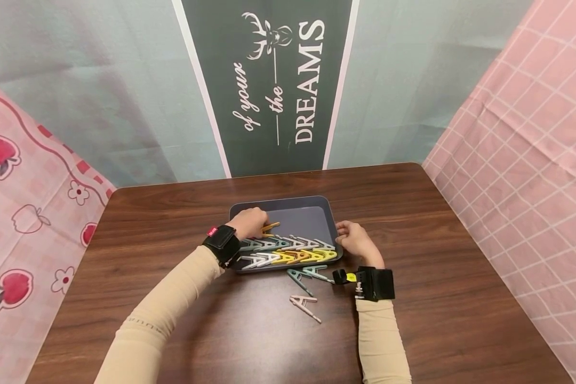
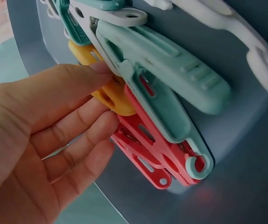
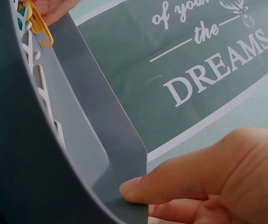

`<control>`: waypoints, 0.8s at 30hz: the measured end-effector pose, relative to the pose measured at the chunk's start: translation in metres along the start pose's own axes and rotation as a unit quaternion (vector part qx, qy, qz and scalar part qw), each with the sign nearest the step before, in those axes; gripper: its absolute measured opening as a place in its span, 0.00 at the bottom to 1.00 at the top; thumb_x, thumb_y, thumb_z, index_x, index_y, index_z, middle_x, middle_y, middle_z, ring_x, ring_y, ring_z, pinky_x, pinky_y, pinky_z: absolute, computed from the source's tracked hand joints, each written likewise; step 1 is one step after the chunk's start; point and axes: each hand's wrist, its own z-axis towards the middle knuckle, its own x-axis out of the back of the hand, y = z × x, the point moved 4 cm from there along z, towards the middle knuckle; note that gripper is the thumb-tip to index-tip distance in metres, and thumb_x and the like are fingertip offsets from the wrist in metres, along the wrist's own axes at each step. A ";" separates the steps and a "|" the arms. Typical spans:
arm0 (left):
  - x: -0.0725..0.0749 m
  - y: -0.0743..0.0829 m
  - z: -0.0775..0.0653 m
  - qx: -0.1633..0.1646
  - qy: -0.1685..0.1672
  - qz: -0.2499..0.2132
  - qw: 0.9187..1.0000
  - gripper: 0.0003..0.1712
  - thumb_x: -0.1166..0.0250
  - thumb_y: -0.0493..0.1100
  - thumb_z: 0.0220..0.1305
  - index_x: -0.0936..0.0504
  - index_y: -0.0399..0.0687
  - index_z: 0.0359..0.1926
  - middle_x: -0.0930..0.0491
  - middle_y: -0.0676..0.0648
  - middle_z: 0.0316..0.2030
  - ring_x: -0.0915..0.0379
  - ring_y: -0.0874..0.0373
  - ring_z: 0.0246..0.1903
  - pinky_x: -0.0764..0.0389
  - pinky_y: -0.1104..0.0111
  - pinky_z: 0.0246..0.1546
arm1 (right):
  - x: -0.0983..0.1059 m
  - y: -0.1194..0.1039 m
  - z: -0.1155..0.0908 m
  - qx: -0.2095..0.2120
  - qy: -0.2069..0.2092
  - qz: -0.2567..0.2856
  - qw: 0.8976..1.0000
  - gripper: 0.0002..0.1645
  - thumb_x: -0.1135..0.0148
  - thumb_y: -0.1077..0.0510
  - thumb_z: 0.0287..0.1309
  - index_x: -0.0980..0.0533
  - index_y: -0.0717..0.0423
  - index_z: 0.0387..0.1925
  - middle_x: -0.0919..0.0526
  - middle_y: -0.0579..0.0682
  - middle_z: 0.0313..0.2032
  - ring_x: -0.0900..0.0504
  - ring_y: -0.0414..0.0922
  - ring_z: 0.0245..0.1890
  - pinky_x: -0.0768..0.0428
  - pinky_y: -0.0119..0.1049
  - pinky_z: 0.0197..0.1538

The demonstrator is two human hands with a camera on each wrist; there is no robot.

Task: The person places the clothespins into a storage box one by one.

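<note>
A dark grey tray (image 1: pixel 312 216) holds rows of clothespins. Inside its left part, my left hand (image 1: pixel 249 221) pinches an orange-yellow clothespin (image 2: pixel 117 99) between thumb and fingers. Right beside that one lie a red clothespin (image 2: pixel 147 144) and a pale green clothespin (image 2: pixel 164 70). My right hand (image 1: pixel 357 240) grips the tray's right wall, its thumb (image 3: pixel 134 189) on the inner side and the other fingers outside. Along the tray's near side run a row of white and yellow clothespins (image 1: pixel 312 256) and a row of grey and green clothespins (image 1: pixel 280 244).
On the brown wooden table (image 1: pixel 249 330), in front of the tray, lie two green clothespins (image 1: pixel 300 280) and a pale pink clothespin (image 1: pixel 304 306). Behind the table hangs a printed curtain (image 1: pixel 278 106). Pink cloths (image 1: pixel 523 133) hang at both sides.
</note>
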 end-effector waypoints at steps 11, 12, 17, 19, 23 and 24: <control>0.000 -0.001 -0.003 0.002 -0.006 -0.016 1.000 0.10 0.33 0.35 0.58 0.13 0.44 0.42 0.13 0.44 0.36 0.22 0.56 0.32 0.18 0.68 0.31 | 0.001 0.000 0.000 0.001 0.000 -0.001 1.000 0.27 0.48 0.67 0.62 0.34 0.71 0.62 0.27 0.72 0.59 0.26 0.64 0.60 0.20 0.53 0.57; 0.000 -0.002 -0.004 0.001 -0.008 -0.016 1.000 0.10 0.33 0.35 0.58 0.13 0.44 0.42 0.13 0.44 0.36 0.22 0.56 0.32 0.19 0.68 0.31 | 0.001 0.000 0.000 0.000 -0.001 -0.001 1.000 0.27 0.48 0.67 0.62 0.34 0.71 0.62 0.27 0.72 0.59 0.26 0.64 0.60 0.20 0.53 0.57; 0.004 -0.002 -0.007 -0.005 -0.002 -0.017 1.000 0.08 0.32 0.37 0.57 0.14 0.42 0.39 0.15 0.45 0.33 0.26 0.58 0.29 0.24 0.70 0.28 | 0.001 -0.001 -0.001 0.002 -0.003 0.000 1.000 0.27 0.48 0.67 0.62 0.35 0.72 0.63 0.27 0.73 0.59 0.27 0.65 0.60 0.19 0.52 0.57; 0.005 -0.001 -0.010 -0.012 0.002 -0.019 1.000 0.07 0.32 0.37 0.57 0.15 0.41 0.38 0.16 0.45 0.31 0.29 0.58 0.27 0.27 0.71 0.27 | 0.001 -0.001 -0.002 0.002 -0.004 -0.001 1.000 0.27 0.48 0.67 0.62 0.35 0.72 0.63 0.27 0.73 0.59 0.27 0.65 0.60 0.19 0.53 0.56; 0.007 0.001 -0.015 -0.036 0.013 -0.026 0.999 0.08 0.32 0.36 0.57 0.15 0.39 0.39 0.17 0.44 0.30 0.31 0.59 0.26 0.32 0.73 0.25 | 0.001 -0.001 -0.002 -0.001 -0.006 0.001 1.000 0.27 0.48 0.67 0.62 0.35 0.72 0.63 0.27 0.73 0.59 0.27 0.65 0.60 0.20 0.53 0.57; 0.008 0.001 -0.017 -0.042 0.016 -0.028 0.999 0.09 0.32 0.36 0.57 0.16 0.39 0.40 0.17 0.44 0.30 0.31 0.59 0.25 0.32 0.73 0.25 | 0.001 0.000 -0.002 -0.003 -0.006 0.002 1.000 0.27 0.48 0.67 0.62 0.35 0.71 0.63 0.28 0.73 0.59 0.27 0.65 0.60 0.20 0.53 0.57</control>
